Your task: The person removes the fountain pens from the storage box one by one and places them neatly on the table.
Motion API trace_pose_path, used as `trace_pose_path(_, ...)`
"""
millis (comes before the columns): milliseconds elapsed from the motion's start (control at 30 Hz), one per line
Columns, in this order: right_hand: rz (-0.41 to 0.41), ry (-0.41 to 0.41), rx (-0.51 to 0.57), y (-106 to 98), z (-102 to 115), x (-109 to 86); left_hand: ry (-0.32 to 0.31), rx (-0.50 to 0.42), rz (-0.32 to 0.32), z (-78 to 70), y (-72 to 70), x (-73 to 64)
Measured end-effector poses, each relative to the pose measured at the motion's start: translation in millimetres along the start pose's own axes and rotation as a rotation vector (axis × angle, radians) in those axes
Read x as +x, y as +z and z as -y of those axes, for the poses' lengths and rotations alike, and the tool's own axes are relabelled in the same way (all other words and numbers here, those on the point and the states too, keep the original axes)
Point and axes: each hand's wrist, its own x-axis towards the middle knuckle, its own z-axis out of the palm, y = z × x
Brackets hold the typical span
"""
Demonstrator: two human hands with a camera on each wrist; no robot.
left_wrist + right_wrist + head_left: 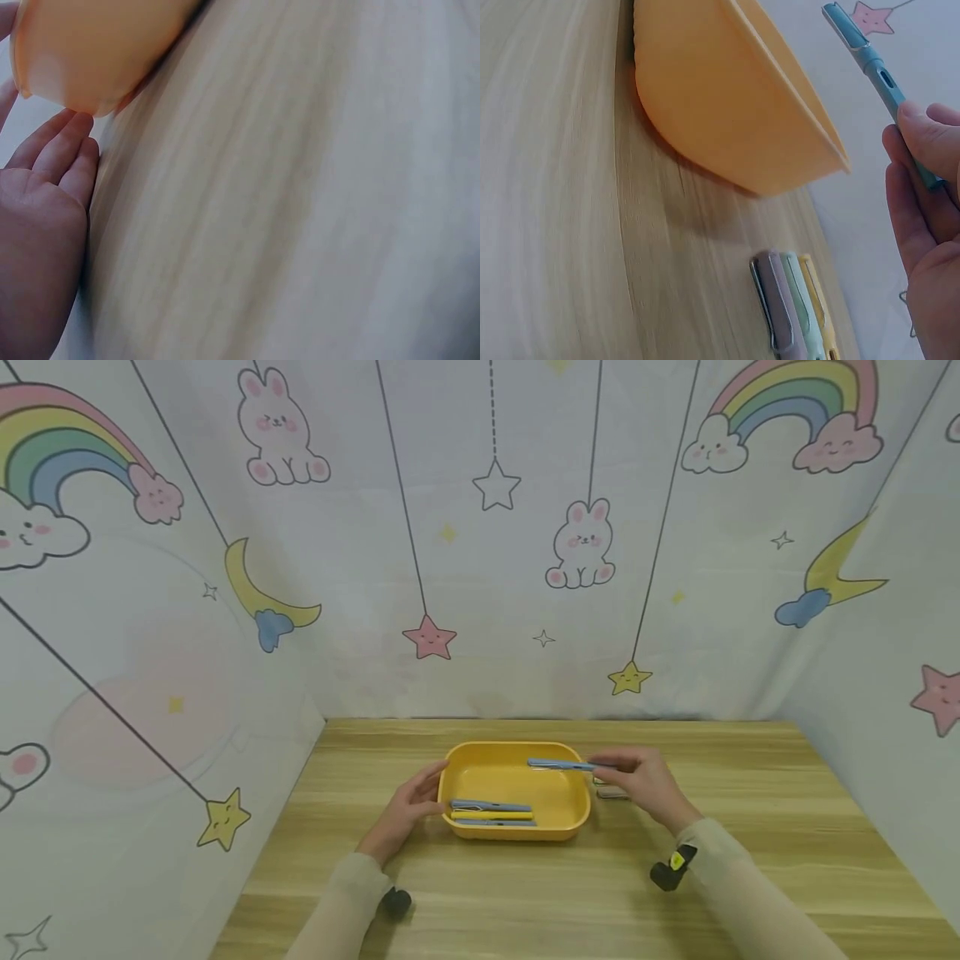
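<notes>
- The yellow tray (502, 781) sits on the wooden table (510, 893), toward the far side, between the two hands.
- The left hand (408, 810) is at the tray's left side. Its fingers are extended and touch the outer wall, while the thumb lies by the near left part of the rim.
- The right hand (641, 777) pinches a blue pen (889, 94) between thumb and fingers, near one end of the pen.
- That pen points left; its capped end is above the far right part of the tray.
- Inside the tray, along the near left side, lie a blue pen (502, 807), a yellow pen (502, 816) and another blue pen (502, 823), side by side.
- On the table to the right of the tray, partly hidden by the right hand in the head view, are a mauve pen (780, 300), a green pen (801, 304) and a second yellow pen (820, 296), lying in a row.
- Behind the table hangs a pale backdrop (495, 568) printed with rabbits, stars and rainbows.
</notes>
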Motion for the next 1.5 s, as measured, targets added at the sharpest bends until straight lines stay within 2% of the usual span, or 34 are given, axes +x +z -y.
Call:
trace_pose_path(333, -0.071, 0.06, -0.045, -29, -14, -23.6, -0.025, 0.002, -0.013, 2.1, 1.6, -3.1)
trace_pose_path(733, -0.127, 0.079, -0.122, -55, -31, -54.3, -0.033, 0.007, -0.008, 3.7, 0.5, -4.9)
trace_pose_path(867, -0.129, 0.072, -0.126, -60, -38, -60.5, -0.035, 0.008, -0.009, 3.8, 0.9, -4.8)
trace_pose_path(1067, -0.171, 0.08, -0.191, -66, -49, -67.1, -0.032, -0.001, -0.006, 1.0, 2.2, -4.9)
trace_pose_path(1200, -0.19, 0.053, -0.2, -70, -54, -70.1, -0.027, 0.001, -0.008, -1.0, 2.1, -3.9)
trace_pose_path(1500, -0.15, 0.065, -0.201, -72, -60, -74.5, -0.029, -0.01, -0.019, -3.8, 1.2, -2.3)
